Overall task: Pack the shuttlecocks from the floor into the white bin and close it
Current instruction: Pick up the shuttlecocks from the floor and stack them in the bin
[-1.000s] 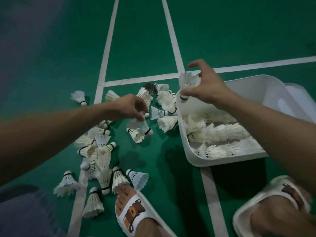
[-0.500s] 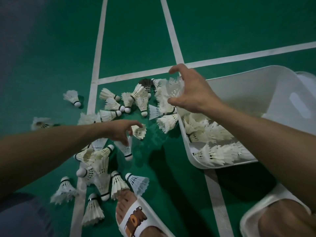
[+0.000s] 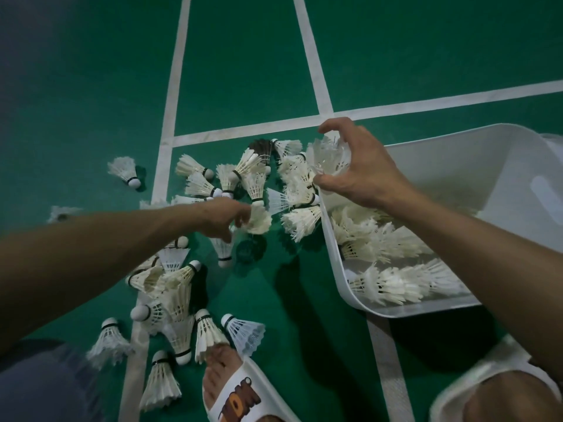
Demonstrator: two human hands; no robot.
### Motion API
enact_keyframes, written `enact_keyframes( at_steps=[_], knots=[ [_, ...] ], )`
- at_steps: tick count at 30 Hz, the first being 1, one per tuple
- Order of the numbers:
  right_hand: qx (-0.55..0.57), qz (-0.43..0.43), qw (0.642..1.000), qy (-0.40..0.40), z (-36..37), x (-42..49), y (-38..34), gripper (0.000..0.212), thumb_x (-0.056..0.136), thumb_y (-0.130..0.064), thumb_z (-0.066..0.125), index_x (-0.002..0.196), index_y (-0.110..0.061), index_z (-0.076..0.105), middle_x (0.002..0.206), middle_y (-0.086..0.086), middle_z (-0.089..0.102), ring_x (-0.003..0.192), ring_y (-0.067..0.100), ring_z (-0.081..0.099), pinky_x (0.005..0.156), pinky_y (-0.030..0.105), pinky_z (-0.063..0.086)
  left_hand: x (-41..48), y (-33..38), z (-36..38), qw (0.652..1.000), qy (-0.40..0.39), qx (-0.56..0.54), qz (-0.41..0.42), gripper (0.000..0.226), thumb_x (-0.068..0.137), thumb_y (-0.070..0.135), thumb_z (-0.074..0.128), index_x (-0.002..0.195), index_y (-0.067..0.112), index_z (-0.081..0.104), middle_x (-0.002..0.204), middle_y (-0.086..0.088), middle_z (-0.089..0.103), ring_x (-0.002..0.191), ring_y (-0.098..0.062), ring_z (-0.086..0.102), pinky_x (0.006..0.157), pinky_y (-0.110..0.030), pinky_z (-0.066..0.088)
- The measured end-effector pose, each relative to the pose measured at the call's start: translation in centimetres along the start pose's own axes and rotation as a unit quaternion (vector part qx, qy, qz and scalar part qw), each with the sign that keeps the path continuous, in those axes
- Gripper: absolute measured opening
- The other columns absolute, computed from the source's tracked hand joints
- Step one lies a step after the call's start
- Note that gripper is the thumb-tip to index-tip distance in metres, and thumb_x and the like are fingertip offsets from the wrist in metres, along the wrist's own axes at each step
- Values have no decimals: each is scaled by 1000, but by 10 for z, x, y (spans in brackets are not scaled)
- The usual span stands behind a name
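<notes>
**While both hands are gripping shuttlecocks, the bin is lying off to the right**

As the left hand (image 3: 225, 217) is pinching the pinched shuttlecock (image 3: 259, 220) by its feather skirt just above the green floor (image 3: 396, 56), the white bin (image 3: 457, 166) is sitting open-topped to its right, with another shuttlecock lying between them. The right hand (image 3: 356, 169) is curling thumb and fingers round the clutched shuttlecock (image 3: 330, 156) and is hovering at the bin's far left corner, so it is clearly the nearer hand. Its load is probably needing only a short swing rightward and back toward the person to clear the rim. The left hand's load is needing a longer carry.

Inside the bin, packed shuttlecocks (image 3: 396, 283) are lying on their sides in nested rows, long axes running roughly left to right with banded cork ends toward the left wall. Judging from that, each new one is wanting its cork turned leftward before slotting in. Which way either held cork is pointing I cannot tell, since fingers and feathers are hiding it.

Many loose shuttlecocks (image 3: 179, 287) are lying scattered left of the bin, some beside a sandalled foot (image 3: 231, 388), so the packing is looking far from finished.
</notes>
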State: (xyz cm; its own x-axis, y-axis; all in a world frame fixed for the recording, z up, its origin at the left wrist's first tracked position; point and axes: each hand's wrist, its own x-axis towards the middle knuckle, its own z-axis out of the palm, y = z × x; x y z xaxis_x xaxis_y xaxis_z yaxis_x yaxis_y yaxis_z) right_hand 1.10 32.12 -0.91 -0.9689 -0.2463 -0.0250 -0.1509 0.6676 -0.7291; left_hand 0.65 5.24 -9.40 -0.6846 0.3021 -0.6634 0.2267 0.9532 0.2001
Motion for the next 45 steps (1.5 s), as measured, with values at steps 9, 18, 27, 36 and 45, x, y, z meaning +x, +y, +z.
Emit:
enact_keyframes(
  at_steps=[9, 18, 27, 36, 45],
  knots=[
    [19, 15, 1000, 7, -16, -27, 17, 71, 73, -20, 81, 130, -33, 42, 117, -3, 43, 109, 12, 42, 90, 26, 33, -62, 70, -102, 936, 215, -272, 51, 37, 78, -1, 69, 111, 7, 56, 110, -4, 61, 86, -10, 64, 64, -15, 51],
    [-11, 120, 989, 82, -64, -53, 80, 72, 72, -20, 83, 134, -31, 49, 127, 12, 49, 111, 29, 51, 89, 27, 37, -92, 175, -135, 900, 125, -385, 159, 31, 71, 5, 69, 100, 12, 60, 103, -2, 67, 88, -11, 69, 72, -18, 54],
    [55, 149, 984, 86, -78, -47, 114, 60, 71, -19, 82, 123, -25, 52, 115, 3, 51, 96, 21, 55, 65, 24, 45, -29, 213, -64, 957, -108, -254, 94, 22, 82, 4, 69, 101, 9, 61, 100, -7, 69, 86, -16, 65, 66, -18, 54],
    [15, 137, 987, -85, -38, -23, 111, 66, 69, -18, 85, 126, -24, 53, 131, 2, 51, 100, 24, 58, 66, 41, 61, -12, 190, -95, 958, -29, -284, 12, 16, 82, 6, 68, 98, 5, 64, 95, -9, 70, 85, -18, 67, 66, -19, 54],
    [-74, 127, 982, -116, -20, -15, 115, 76, 66, -27, 87, 132, -28, 51, 128, 5, 49, 104, 24, 57, 74, 38, 60, -18, 165, -130, 931, -3, -366, -4, 29, 74, 4, 67, 103, 5, 62, 93, -12, 72, 78, -19, 70, 65, -22, 56]
  ],
)
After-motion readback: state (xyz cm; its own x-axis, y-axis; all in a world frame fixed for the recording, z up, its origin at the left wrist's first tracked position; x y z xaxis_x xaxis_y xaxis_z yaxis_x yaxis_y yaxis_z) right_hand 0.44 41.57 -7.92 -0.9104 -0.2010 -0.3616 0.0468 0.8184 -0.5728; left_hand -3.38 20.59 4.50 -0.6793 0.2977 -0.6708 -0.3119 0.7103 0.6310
